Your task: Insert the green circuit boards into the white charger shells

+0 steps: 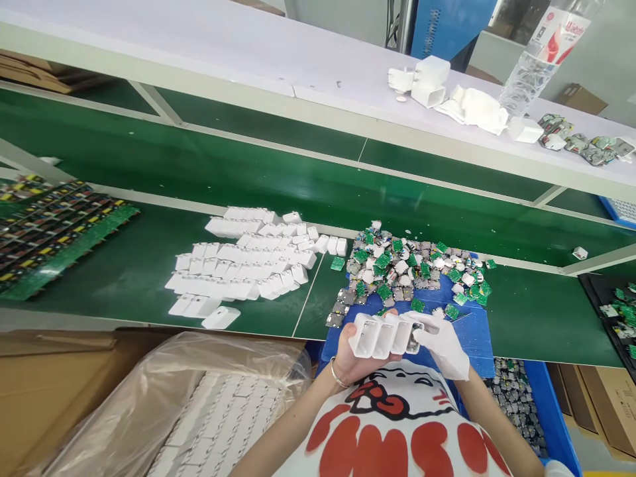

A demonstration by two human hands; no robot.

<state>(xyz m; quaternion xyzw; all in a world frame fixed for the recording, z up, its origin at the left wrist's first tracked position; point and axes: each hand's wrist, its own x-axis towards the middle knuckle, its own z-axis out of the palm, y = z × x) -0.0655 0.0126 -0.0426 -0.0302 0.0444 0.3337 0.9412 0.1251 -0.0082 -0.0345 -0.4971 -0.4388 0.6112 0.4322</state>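
My bare left hand (pixel 348 358) is wrapped round a short row of white plastic housings (pixel 382 338), held side by side with their open ends facing me. My right hand (pixel 444 348), in a white glove, pinches at the right end of that row. There a small grey circuit board assembly (pixel 413 339) shows at the opening of the last housing, by my right fingertips; how deep it sits I cannot tell. Just beyond my hands, a heap of small circuit boards (pixel 385 271), green and grey, spreads over a blue mat (pixel 479 338).
Rows of white housings (pixel 238 265) lie left on the green bench (pixel 134 265). Large board panels (pixel 54 232) stand far left. A shelf (pixel 248 53) above holds a plastic bottle (pixel 546 59). Below are a plastic-lined box (pixel 213 417) and a blue bin (pixel 551 411).
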